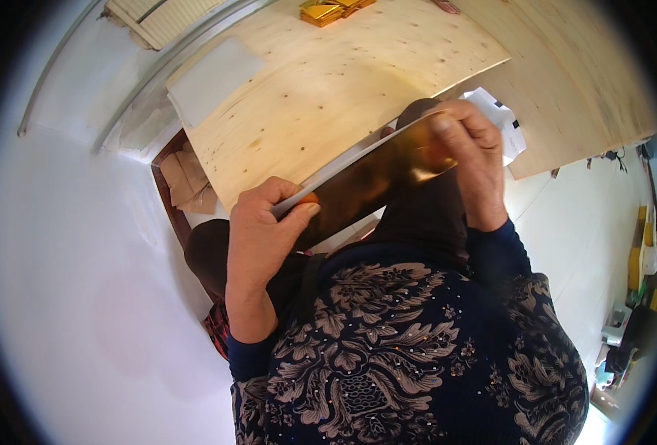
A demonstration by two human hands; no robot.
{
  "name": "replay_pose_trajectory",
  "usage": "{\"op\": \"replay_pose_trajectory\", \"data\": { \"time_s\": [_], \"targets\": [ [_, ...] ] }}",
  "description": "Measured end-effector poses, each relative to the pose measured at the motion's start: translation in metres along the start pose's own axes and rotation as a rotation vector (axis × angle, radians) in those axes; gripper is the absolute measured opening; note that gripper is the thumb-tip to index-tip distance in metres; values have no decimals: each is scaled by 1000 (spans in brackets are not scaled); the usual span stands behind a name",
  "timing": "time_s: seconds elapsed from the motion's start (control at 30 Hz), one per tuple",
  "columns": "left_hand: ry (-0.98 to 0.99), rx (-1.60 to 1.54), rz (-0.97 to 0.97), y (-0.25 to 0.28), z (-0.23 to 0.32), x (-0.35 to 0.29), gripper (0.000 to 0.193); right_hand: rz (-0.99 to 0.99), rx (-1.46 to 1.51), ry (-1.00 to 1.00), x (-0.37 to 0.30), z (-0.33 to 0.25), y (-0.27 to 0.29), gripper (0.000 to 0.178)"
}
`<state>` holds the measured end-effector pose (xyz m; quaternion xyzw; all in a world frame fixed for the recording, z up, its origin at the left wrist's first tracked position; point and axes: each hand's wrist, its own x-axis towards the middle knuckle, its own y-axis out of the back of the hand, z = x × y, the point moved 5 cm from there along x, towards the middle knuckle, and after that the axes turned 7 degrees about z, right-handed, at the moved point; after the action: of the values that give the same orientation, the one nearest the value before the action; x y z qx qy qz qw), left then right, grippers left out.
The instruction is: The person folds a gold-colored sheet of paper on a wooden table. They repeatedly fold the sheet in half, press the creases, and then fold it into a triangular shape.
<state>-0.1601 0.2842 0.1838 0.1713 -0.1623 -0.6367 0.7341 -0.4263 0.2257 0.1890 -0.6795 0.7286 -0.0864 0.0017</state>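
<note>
A sheet of shiny gold foil paper [365, 178] with a pale back is stretched between my two hands, slanting up to the right above my lap. Its left end is pinched between the thumb and fingers of my left hand [265, 222]. My right hand [477, 152] grips the upper right end, thumb on the gold face. The gold side faces me and mirrors the dark clothing; a whitish edge shows along the top. Beyond the sheet lies the plywood table [291, 104].
A stack of folded gold foil pieces [328, 11] lies at the table's far side. A pale sheet [213, 78] rests on the left corner. Brown cardboard pieces [187, 178] sit below that corner. A white printed paper [503, 122] is behind my right hand. Assorted items [625, 326] stand far right.
</note>
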Motion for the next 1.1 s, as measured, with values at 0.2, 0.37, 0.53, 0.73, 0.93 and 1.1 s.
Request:
{"op": "replay_pose_trajectory", "data": {
  "time_s": [0.2, 0.37, 0.53, 0.73, 0.93, 1.1],
  "targets": [
    [48, -417, 150, 31, -22, 0, 15, 197, 123, 152, 22, 15, 35, 13],
    [-4, -765, 278, 40, -24, -3, 14, 181, 203, 152, 30, 25, 33, 13],
    [-43, -799, 353, 44, -22, -6, 12, 119, 215, 156, 28, 25, 26, 13],
    [-54, -841, 370, 47, -24, -8, 11, 114, 235, 177, 29, 28, 23, 14],
    [-67, -877, 379, 52, -27, -10, 8, 73, 246, 159, 31, 33, 16, 13],
    [-44, -837, 430, 53, -28, -12, 6, 121, 206, 134, 31, 36, 12, 15]
  ]
}}
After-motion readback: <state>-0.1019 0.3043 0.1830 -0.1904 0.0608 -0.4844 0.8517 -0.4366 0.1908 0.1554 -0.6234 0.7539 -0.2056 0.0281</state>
